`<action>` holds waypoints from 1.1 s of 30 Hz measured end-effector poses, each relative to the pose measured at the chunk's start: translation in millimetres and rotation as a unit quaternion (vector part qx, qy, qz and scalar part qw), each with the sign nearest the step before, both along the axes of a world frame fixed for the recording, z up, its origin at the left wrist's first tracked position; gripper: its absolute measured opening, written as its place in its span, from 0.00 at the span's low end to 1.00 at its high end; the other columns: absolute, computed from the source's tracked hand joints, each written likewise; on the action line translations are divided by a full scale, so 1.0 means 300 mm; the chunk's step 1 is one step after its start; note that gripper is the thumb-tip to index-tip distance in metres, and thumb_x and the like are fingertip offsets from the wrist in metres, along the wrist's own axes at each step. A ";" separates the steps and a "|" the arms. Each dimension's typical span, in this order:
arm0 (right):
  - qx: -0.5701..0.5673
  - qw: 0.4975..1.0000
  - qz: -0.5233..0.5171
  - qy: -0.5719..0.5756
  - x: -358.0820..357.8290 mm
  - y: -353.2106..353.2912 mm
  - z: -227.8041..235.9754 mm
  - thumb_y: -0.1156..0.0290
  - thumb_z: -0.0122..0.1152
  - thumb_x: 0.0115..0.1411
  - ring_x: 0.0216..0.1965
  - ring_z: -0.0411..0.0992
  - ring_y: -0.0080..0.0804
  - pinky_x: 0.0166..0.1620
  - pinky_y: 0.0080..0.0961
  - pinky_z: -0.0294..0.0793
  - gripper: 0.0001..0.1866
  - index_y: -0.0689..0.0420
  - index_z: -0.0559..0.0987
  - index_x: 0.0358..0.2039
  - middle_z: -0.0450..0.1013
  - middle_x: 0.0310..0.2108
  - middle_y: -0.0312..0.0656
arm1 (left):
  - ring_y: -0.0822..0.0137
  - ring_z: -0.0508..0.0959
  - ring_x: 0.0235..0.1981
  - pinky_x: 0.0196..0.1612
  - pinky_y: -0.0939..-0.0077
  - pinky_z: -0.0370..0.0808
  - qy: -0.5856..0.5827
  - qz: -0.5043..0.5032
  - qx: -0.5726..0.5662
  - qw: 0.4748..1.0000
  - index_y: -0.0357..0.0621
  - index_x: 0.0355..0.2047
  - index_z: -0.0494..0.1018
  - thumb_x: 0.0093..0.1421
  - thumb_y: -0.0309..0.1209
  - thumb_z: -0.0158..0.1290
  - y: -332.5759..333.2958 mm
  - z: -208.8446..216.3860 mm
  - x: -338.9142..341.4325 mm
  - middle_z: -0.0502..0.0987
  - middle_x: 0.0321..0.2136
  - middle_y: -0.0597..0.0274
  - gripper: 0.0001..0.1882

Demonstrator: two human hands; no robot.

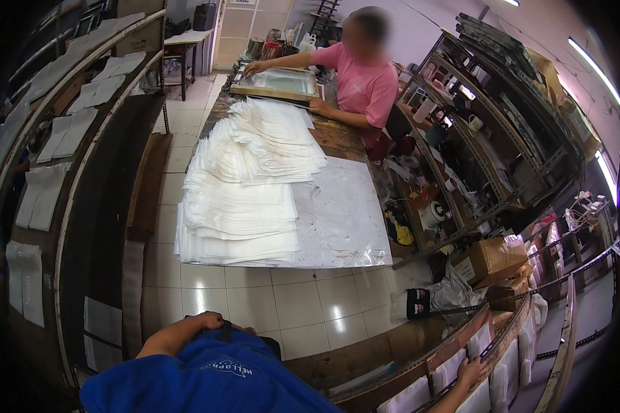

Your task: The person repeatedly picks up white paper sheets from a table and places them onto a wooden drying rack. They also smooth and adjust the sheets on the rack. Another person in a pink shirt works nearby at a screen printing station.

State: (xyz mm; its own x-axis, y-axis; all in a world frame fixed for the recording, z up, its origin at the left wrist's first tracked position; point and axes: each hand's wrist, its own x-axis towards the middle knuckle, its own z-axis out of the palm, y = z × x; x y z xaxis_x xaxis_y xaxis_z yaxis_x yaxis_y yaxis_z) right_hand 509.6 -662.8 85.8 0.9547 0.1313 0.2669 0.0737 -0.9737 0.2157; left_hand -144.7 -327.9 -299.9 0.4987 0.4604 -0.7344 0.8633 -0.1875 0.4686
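My left hand (211, 320) rests at my waist, at the front of my blue shirt, beside a small dark thing. Its fingers are mostly hidden. Low on the right, my right hand (470, 372) reaches to a rack with its fingers apart, touching the rack's edge or the white sheets (448, 369) there; which one, I cannot tell. Ahead, a big heap of thin white sheets or bags (244, 206) lies in overlapping layers on a long table (348, 213). Beyond it a person in a pink top (366, 79) has both hands at a wooden-framed screen (282, 81).
On the left stands a tall rack (83, 131) with pairs of white sheets on its shelves. Metal shelving (461, 131) with frames and containers lines the right side. A cardboard box (490, 260) and a dark bag (418, 303) sit low on the right. Tiled floor (293, 303) lies between me and the table.
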 end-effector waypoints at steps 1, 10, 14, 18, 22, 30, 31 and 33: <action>0.001 1.000 0.000 0.001 -0.001 0.000 0.001 0.57 0.58 0.52 0.60 0.55 0.52 0.56 0.54 0.61 0.25 0.50 0.72 0.51 0.58 0.60 0.50 | 0.49 0.72 0.51 0.54 0.62 0.69 0.000 -0.002 0.002 1.000 0.39 0.49 0.72 0.57 0.46 0.42 0.000 -0.004 0.000 0.73 0.49 0.45 0.27; 0.003 1.000 0.001 0.001 -0.006 0.001 0.005 0.58 0.58 0.52 0.60 0.55 0.52 0.56 0.52 0.60 0.25 0.50 0.72 0.51 0.58 0.59 0.49 | 0.49 0.72 0.51 0.55 0.62 0.68 0.010 -0.001 0.002 1.000 0.40 0.49 0.71 0.57 0.47 0.41 -0.001 -0.021 -0.009 0.72 0.50 0.45 0.28; 0.005 1.000 -0.005 0.006 0.001 -0.002 0.000 0.57 0.58 0.52 0.61 0.55 0.51 0.57 0.52 0.60 0.25 0.49 0.72 0.51 0.58 0.60 0.48 | 0.49 0.72 0.51 0.55 0.62 0.68 0.012 -0.008 0.003 1.000 0.40 0.49 0.72 0.57 0.47 0.42 0.000 -0.025 -0.010 0.73 0.49 0.45 0.28; 0.007 1.000 -0.008 -0.001 0.005 -0.003 -0.005 0.57 0.59 0.52 0.61 0.54 0.51 0.57 0.53 0.60 0.26 0.49 0.72 0.52 0.58 0.60 0.48 | 0.49 0.72 0.51 0.54 0.62 0.68 0.009 -0.007 0.002 1.000 0.40 0.49 0.72 0.57 0.47 0.42 0.002 -0.022 -0.010 0.73 0.49 0.45 0.27; 0.011 1.000 -0.010 0.002 0.002 -0.002 -0.004 0.57 0.59 0.52 0.61 0.54 0.51 0.57 0.53 0.59 0.26 0.49 0.72 0.52 0.58 0.60 0.48 | 0.49 0.72 0.51 0.54 0.62 0.68 0.010 -0.006 0.002 1.000 0.40 0.48 0.72 0.57 0.47 0.42 0.004 -0.001 -0.008 0.73 0.49 0.46 0.27; 0.002 1.000 0.005 -0.004 0.009 -0.013 -0.010 0.57 0.59 0.52 0.60 0.56 0.51 0.56 0.53 0.61 0.26 0.50 0.71 0.51 0.58 0.59 0.49 | 0.50 0.72 0.51 0.54 0.63 0.68 0.008 -0.006 0.000 1.000 0.41 0.49 0.72 0.58 0.47 0.41 0.008 0.016 0.001 0.73 0.49 0.47 0.27; 0.002 1.000 0.005 -0.001 0.011 -0.014 -0.012 0.57 0.59 0.52 0.60 0.56 0.50 0.55 0.53 0.61 0.26 0.50 0.71 0.51 0.58 0.59 0.50 | 0.50 0.72 0.51 0.54 0.63 0.68 0.009 -0.005 -0.001 1.000 0.41 0.49 0.72 0.58 0.47 0.41 0.008 0.014 0.002 0.73 0.49 0.47 0.27; 0.001 1.000 0.006 -0.003 0.014 -0.014 -0.013 0.58 0.59 0.52 0.60 0.56 0.50 0.55 0.53 0.61 0.25 0.51 0.72 0.51 0.58 0.59 0.50 | 0.50 0.72 0.51 0.54 0.63 0.68 0.006 -0.005 -0.001 1.000 0.41 0.49 0.72 0.58 0.47 0.41 0.009 0.010 0.005 0.73 0.49 0.47 0.27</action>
State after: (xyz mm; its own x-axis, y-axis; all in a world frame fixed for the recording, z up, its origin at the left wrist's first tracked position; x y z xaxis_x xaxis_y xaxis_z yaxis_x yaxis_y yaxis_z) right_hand 513.8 -667.1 81.9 0.9513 0.1433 0.2729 0.0849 -0.9729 0.2149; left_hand -143.1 -325.3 -296.9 0.4944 0.4534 -0.7416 0.8670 -0.1959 0.4583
